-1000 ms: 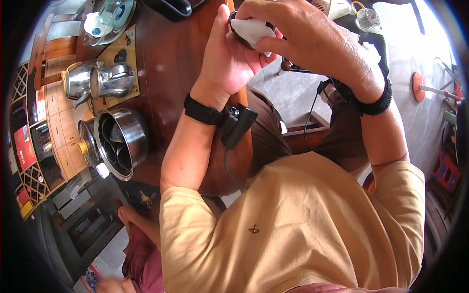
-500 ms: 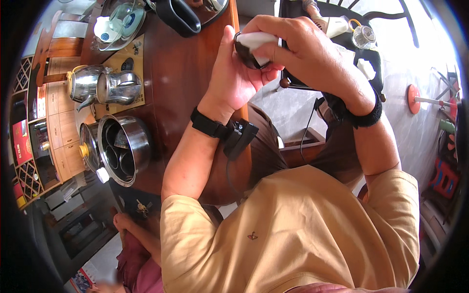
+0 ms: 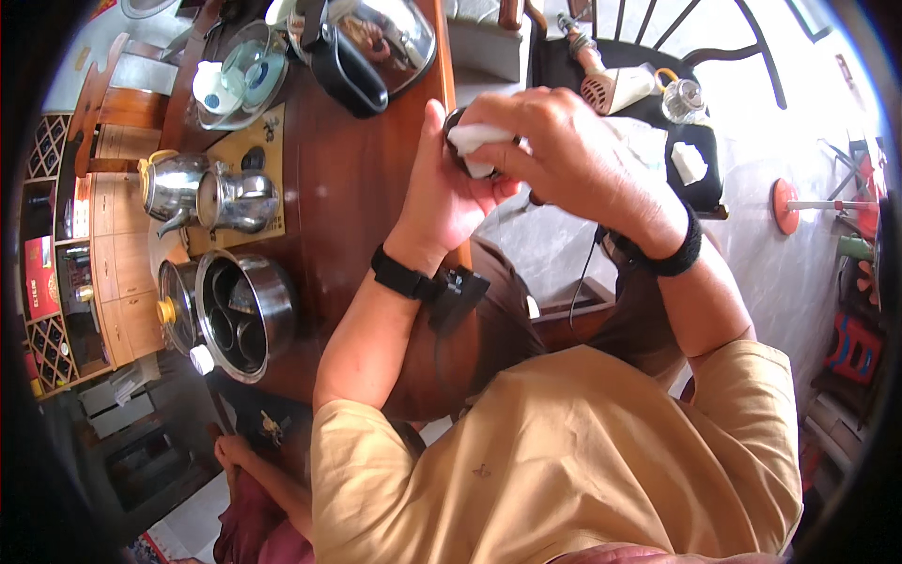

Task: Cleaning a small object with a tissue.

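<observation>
Above the table's right edge, my left hand (image 3: 440,197) has its fingers curled under a small dark round piece (image 3: 455,119) with a shiny rim. Its thumb points up beside that piece. It looks like a cup, but the hands cover most of it, so its exact kind is unclear. My right hand (image 3: 575,141) pinches a white wad of tissue or cloth (image 3: 477,138) and presses it onto the dark piece. Both wrists wear black straps, and a small black box (image 3: 458,299) sits by the left one.
On the wooden table (image 3: 343,179) stand a steel kettle (image 3: 399,42), a glass bowl (image 3: 275,89) with cups, two metal pots (image 3: 246,199) and a steel pot (image 3: 272,315) holding dark cups. A chair at right carries a cream blower-like tool (image 3: 620,89) and a glass jar (image 3: 683,100). Someone's hands (image 3: 235,451) rest at lower left.
The view has tilted, so the hands and table sit lower and more of the kettle shows. The tissue now covers more of the dark piece, with the right fingers folded closer over it.
</observation>
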The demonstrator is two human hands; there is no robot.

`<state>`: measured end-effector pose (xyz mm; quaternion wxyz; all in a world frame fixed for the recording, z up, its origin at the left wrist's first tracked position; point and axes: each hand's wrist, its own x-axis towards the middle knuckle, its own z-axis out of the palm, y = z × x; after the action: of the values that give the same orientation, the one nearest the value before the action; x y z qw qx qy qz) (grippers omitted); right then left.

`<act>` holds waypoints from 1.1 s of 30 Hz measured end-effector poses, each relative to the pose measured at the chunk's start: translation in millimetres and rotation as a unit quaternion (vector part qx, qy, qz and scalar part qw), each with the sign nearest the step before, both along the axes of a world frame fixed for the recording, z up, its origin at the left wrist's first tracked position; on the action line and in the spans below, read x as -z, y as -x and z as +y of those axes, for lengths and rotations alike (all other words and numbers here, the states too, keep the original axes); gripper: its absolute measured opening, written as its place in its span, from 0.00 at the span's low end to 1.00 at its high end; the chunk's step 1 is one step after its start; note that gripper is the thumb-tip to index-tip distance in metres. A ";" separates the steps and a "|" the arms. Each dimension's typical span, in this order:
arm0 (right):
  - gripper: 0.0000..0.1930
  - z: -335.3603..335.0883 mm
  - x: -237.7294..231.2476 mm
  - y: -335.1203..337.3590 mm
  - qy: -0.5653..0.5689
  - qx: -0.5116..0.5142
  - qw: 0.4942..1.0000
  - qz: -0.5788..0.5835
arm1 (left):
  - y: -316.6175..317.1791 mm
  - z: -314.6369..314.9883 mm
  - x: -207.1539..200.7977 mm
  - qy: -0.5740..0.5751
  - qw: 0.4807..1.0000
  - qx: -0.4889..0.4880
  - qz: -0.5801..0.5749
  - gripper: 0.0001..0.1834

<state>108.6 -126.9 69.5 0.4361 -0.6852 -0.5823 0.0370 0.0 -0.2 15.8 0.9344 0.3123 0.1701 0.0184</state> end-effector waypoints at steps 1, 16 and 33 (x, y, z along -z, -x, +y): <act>0.07 -0.1 -1.6 0.6 -0.010 -0.011 1.000 0.004 | 0.2 0.5 -0.3 0.021 1.000 0.000 0.004 0.37; 0.11 -0.2 -12.0 -1.1 0.055 -0.001 0.994 0.093 | 3.5 4.1 2.1 0.112 0.987 0.089 -0.078 0.31; 0.15 -14.8 -9.8 7.0 0.020 0.003 1.000 -0.006 | 5.1 -1.5 0.3 0.002 0.993 0.095 -0.072 0.32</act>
<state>101.7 -141.7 79.3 0.4189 -0.6954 -0.5823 0.0432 -5.1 -1.7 15.5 0.9425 0.3227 0.0724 -0.0481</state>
